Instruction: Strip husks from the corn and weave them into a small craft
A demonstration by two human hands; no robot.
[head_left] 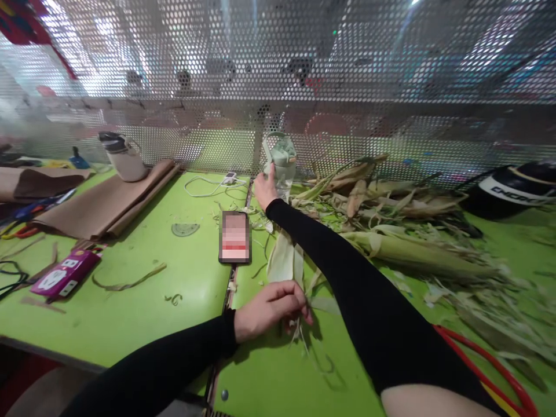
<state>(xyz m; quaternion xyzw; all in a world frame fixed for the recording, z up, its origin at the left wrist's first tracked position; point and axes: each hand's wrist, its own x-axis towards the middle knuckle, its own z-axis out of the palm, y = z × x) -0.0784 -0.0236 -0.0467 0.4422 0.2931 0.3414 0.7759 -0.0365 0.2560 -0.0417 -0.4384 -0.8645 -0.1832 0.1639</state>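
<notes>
My left hand point(273, 310) is low over the middle of the table, its fingers closed on strips of corn husk point(282, 263). Frayed ends hang below the fingers, and a wide pale piece runs up from them. Farther off, my right hand point(266, 188) is at the lower left side of a pale green drinking bottle point(282, 156) with a carry loop. One finger points up beside the bottle. The other fingers are partly hidden, so I cannot tell whether they grip it. Between my hands, to the left, lies a phone point(235, 237) with a blurred screen.
Dried husks point(391, 243) pile up at the right, before a black bottle point(512, 191). Leftward are a protractor point(185, 229), a white cable point(208, 186), a purple packet point(65, 275), brown folded sheets point(99, 214) and a white bottle point(124, 156). A perforated metal screen point(208, 139) rises behind.
</notes>
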